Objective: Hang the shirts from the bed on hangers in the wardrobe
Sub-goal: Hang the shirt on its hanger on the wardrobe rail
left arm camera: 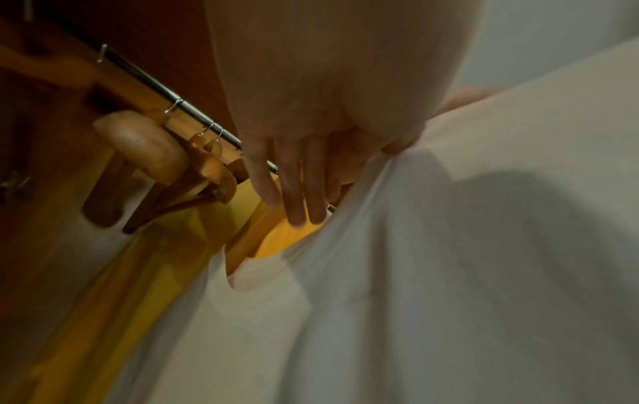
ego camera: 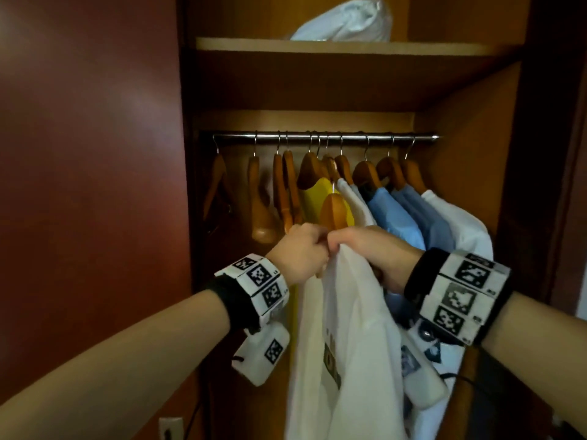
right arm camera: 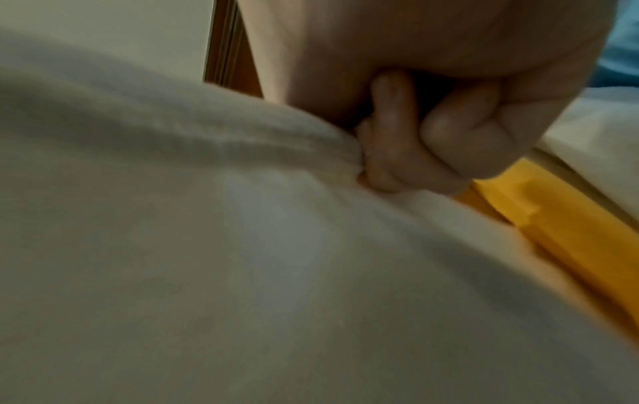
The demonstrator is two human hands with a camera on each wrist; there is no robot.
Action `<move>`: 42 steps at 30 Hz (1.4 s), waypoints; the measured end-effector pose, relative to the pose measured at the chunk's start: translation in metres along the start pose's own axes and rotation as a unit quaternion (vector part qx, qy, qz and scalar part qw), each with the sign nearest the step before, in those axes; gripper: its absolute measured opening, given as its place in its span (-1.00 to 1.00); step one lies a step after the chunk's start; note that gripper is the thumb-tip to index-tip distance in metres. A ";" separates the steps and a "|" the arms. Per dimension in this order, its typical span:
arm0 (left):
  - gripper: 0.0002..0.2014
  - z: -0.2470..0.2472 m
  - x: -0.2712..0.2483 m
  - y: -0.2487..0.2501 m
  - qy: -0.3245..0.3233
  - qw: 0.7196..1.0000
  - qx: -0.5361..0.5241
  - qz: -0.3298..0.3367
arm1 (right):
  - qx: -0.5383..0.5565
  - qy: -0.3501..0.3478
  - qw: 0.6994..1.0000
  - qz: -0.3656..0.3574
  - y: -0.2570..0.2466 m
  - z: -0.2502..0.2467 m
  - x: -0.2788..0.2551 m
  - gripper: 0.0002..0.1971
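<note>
A white shirt (ego camera: 349,328) hangs from both my hands in front of the open wardrobe. A wooden hanger (ego camera: 333,211) sticks up out of its neck, below the metal rail (ego camera: 317,136). My left hand (ego camera: 301,252) holds the hanger's shoulder. In the left wrist view its fingers (left arm camera: 297,191) lie over the wood (left arm camera: 276,240) while the thumb presses the white cloth (left arm camera: 449,273). My right hand (ego camera: 365,246) touches the left one and pinches the shirt's neck edge. Its curled fingers (right arm camera: 397,153) bunch the fabric (right arm camera: 207,246). The hanger's hook is not on the rail.
Several empty wooden hangers (ego camera: 263,201) hang at the rail's left. A yellow shirt (ego camera: 313,198), blue shirts (ego camera: 397,217) and a white shirt (ego camera: 460,223) hang to the right. A white bag (ego camera: 346,20) lies on the top shelf. The dark red door (ego camera: 95,154) stands left.
</note>
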State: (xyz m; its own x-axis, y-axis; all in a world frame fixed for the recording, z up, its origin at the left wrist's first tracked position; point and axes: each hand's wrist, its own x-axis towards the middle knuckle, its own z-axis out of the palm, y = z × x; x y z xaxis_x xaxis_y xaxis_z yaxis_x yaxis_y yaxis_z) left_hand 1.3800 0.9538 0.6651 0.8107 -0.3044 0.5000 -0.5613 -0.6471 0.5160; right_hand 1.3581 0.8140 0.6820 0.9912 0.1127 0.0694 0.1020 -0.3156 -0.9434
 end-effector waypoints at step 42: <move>-0.40 -0.043 0.131 -0.079 0.106 0.956 0.210 -0.176 | -0.218 0.057 0.972 -0.064 -0.064 0.008 0.212 -0.61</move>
State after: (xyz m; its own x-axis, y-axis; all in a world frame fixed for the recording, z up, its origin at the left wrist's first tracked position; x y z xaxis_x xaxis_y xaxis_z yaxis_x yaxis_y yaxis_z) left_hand 1.5233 0.9951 0.7191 0.8603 0.1039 0.4990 -0.1065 -0.9207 0.3754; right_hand 1.5608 0.8658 0.7546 0.9685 0.0798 0.2358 0.2261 -0.6782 -0.6992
